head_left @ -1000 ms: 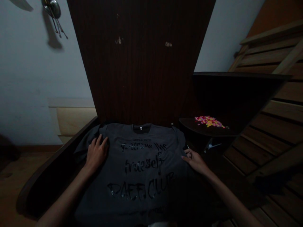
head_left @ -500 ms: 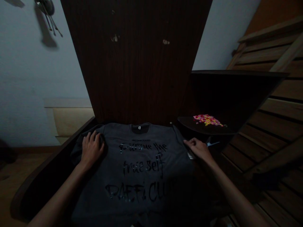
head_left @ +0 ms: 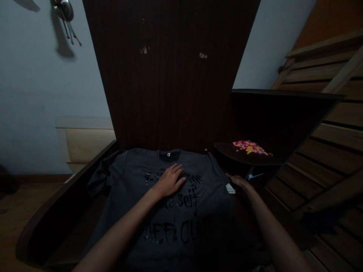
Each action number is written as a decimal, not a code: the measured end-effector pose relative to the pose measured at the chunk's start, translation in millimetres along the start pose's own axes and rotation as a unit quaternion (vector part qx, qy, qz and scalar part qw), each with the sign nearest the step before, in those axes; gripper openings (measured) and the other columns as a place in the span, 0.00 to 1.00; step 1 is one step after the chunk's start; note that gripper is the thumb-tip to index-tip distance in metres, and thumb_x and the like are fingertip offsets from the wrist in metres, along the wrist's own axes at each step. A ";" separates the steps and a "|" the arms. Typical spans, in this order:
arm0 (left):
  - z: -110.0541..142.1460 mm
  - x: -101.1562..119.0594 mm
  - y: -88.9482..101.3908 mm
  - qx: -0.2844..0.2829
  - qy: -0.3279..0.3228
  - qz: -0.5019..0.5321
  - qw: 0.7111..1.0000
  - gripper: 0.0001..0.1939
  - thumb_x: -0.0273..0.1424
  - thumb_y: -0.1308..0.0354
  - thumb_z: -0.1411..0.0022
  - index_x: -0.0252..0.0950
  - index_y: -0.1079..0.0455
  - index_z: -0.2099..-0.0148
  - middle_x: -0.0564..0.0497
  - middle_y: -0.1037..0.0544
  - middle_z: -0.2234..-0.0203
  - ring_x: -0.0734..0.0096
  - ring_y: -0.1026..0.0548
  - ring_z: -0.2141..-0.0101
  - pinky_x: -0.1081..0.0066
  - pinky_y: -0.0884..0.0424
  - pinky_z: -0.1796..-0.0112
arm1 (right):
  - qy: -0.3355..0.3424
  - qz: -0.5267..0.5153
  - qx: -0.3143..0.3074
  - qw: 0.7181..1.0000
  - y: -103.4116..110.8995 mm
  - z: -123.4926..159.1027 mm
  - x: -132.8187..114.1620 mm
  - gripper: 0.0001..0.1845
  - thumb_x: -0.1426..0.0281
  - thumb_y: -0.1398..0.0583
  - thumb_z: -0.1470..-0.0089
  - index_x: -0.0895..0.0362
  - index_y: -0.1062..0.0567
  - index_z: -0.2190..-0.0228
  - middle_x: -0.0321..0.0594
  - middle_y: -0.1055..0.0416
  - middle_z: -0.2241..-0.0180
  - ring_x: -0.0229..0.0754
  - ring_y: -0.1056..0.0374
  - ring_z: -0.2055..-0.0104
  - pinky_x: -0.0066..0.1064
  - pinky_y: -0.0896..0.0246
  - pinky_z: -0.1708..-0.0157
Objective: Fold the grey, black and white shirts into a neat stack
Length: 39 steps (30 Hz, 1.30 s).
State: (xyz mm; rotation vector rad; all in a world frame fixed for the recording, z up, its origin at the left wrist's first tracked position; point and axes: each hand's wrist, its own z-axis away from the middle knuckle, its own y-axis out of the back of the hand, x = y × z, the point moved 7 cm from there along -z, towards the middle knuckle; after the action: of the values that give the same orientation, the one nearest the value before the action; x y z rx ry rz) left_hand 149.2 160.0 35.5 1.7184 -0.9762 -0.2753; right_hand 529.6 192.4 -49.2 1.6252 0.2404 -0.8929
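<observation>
A dark grey T-shirt [head_left: 133, 181] with black lettering lies spread face up, its collar at the far end. My left hand [head_left: 171, 180] rests palm down on the chest print, fingers stretched out and holding nothing. The sleeve on the left lies loosely bunched. By the shirt's right edge is my right hand [head_left: 239, 182], its fingertips at or close to the fabric. Those fingers are dark and partly hidden, so their grip cannot be made out. Just below them a small white tag [head_left: 230, 189] shows at the shirt's edge.
Behind the shirt rises a dark wooden panel [head_left: 172, 83]. A raised dark rim [head_left: 56, 211] runs along the left. On a low corner shelf [head_left: 227, 151] at right lies a pile of pink and yellow pieces [head_left: 249, 146]. Wooden slats [head_left: 337, 139] stand farther right.
My left hand has left the sleeve on the left and moved right onto the chest print. My right hand has shifted slightly right and down, and more of the white tag shows.
</observation>
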 end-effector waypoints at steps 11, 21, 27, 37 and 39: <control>-23.0 46.8 -83.0 -0.049 -0.048 -0.023 0.997 0.26 0.43 0.58 0.30 0.35 0.40 0.36 0.41 0.37 0.38 0.52 0.40 0.38 0.50 0.43 0.41 | 0.135 -0.217 0.175 0.951 22.7 49.6 -97.2 0.17 0.59 0.38 0.57 0.55 0.31 0.66 0.42 0.28 0.69 0.43 0.31 0.66 0.33 0.35 0.65; -14.2 48.5 -67.1 0.063 -0.012 -0.045 0.997 0.14 0.33 0.55 0.33 0.34 0.31 0.53 0.39 0.24 0.59 0.55 0.28 0.54 0.55 0.33 0.51 | 0.309 -0.123 -0.028 0.943 -10.3 75.1 -196.6 0.18 0.57 0.47 0.42 0.55 0.25 0.73 0.39 0.23 0.72 0.42 0.29 0.67 0.31 0.36 0.62; -13.1 51.4 -63.6 0.077 -0.028 -0.042 0.996 0.26 0.30 0.51 0.37 0.37 0.43 0.37 0.41 0.36 0.39 0.54 0.34 0.46 0.55 0.35 0.49 | 0.203 0.009 0.050 0.978 -0.4 24.0 -143.4 0.13 0.74 0.44 0.52 0.54 0.23 0.65 0.39 0.22 0.64 0.43 0.27 0.60 0.33 0.35 0.57; -13.6 49.1 -76.0 0.049 -0.055 -0.023 0.997 0.21 0.28 0.52 0.35 0.37 0.37 0.40 0.41 0.27 0.48 0.58 0.30 0.48 0.55 0.36 0.47 | 0.292 0.089 -0.008 0.952 -54.5 40.4 -129.7 0.23 0.60 0.42 0.45 0.57 0.27 0.50 0.52 0.37 0.41 0.53 0.42 0.37 0.49 0.50 0.39; -13.6 48.3 -76.0 0.055 -0.061 -0.009 0.997 0.20 0.28 0.52 0.35 0.37 0.37 0.41 0.42 0.26 0.51 0.59 0.30 0.50 0.56 0.34 0.47 | 0.319 0.082 -0.046 0.943 -57.4 47.9 -124.2 0.30 0.60 0.39 0.49 0.54 0.31 0.45 0.50 0.42 0.37 0.55 0.49 0.34 0.52 0.52 0.38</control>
State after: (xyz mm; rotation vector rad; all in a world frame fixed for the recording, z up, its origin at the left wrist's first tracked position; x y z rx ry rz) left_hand 223.9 140.2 -12.7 1.8287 -1.0811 -0.3469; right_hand 390.5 203.2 -10.4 1.7763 0.5760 -0.2003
